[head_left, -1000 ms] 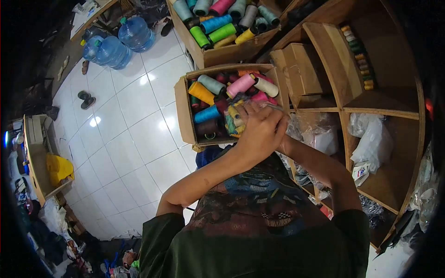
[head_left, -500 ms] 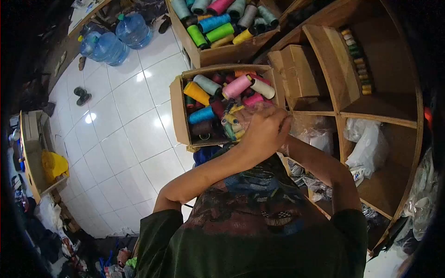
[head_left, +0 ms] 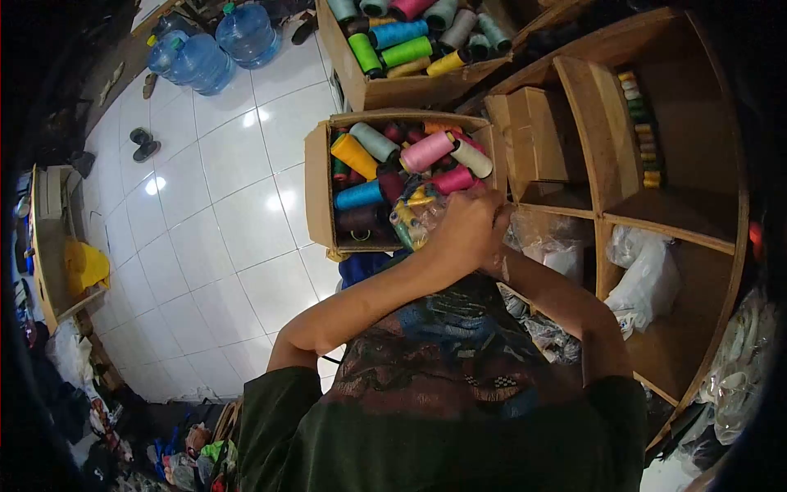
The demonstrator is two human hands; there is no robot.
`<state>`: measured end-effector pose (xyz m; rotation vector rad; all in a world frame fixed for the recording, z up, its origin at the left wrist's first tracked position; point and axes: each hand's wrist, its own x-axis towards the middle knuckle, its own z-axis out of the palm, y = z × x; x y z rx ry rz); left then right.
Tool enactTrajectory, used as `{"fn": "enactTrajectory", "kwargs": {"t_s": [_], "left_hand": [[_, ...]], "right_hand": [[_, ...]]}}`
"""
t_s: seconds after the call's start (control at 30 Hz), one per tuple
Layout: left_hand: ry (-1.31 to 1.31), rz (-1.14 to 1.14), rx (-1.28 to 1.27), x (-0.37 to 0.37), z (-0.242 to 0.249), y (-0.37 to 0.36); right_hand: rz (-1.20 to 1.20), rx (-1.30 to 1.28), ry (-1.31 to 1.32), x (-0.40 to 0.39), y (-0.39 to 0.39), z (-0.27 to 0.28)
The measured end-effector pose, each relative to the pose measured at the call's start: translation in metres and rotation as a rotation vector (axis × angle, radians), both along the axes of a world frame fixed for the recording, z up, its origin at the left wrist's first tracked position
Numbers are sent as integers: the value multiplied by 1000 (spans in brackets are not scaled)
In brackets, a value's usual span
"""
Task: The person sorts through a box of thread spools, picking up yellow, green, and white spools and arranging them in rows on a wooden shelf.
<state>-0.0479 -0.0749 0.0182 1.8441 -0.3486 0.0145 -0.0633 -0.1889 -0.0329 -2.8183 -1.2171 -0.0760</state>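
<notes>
My left hand (head_left: pixel 469 225) is closed on the gathered neck of a clear plastic bag (head_left: pixel 414 215), which holds several small spools of yellow, green and pale thread. Pressed against it is my right hand (head_left: pixel 495 251), mostly hidden behind the left, with its fingers closed at the same bunched plastic. The bag hangs over the near side of a cardboard box (head_left: pixel 320 189) filled with large thread cones. Among them are a pink cone (head_left: pixel 428 152), a cream cone (head_left: pixel 472 157), an orange-yellow cone (head_left: pixel 353 157) and a blue cone (head_left: pixel 358 194).
Behind stands a second box (head_left: pixel 410 92) of thread cones. On the right, a wooden shelf unit (head_left: pixel 670 232) holds a white plastic bag (head_left: pixel 643 271) and a row of small spools (head_left: pixel 642 131). Water jugs (head_left: pixel 247 37) and shoes (head_left: pixel 144 144) are on the tiled floor (head_left: pixel 238 189).
The view has shifted slightly. My hands stay together at the bag's neck and have turned a little, and the bag of spools has swung slightly.
</notes>
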Motion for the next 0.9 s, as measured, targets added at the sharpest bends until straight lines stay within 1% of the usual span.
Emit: {"fn": "enactTrajectory", "kwargs": {"t_s": [0.13, 0.23, 0.4, 0.63, 0.73, 0.77, 0.87, 0.9], "left_hand": [[36, -3, 26, 0, 0, 8], [97, 2, 0, 0, 11, 14], [58, 41, 25, -2, 34, 23], [1, 56, 58, -7, 40, 34], [26, 64, 49, -10, 53, 39], [14, 48, 80, -12, 59, 39], [-165, -41, 227, -17, 62, 30], [-183, -44, 280, -15, 58, 25]], "right_hand": [[14, -4, 2, -1, -1, 2], [21, -6, 6, -1, -4, 6], [30, -7, 10, -2, -5, 7], [52, -13, 6, -3, -6, 4], [60, -12, -1, -1, -7, 4], [72, -17, -7, 3, -6, 3], [91, -26, -12, 4, -5, -1], [101, -29, -18, 5, -4, -4]]}}
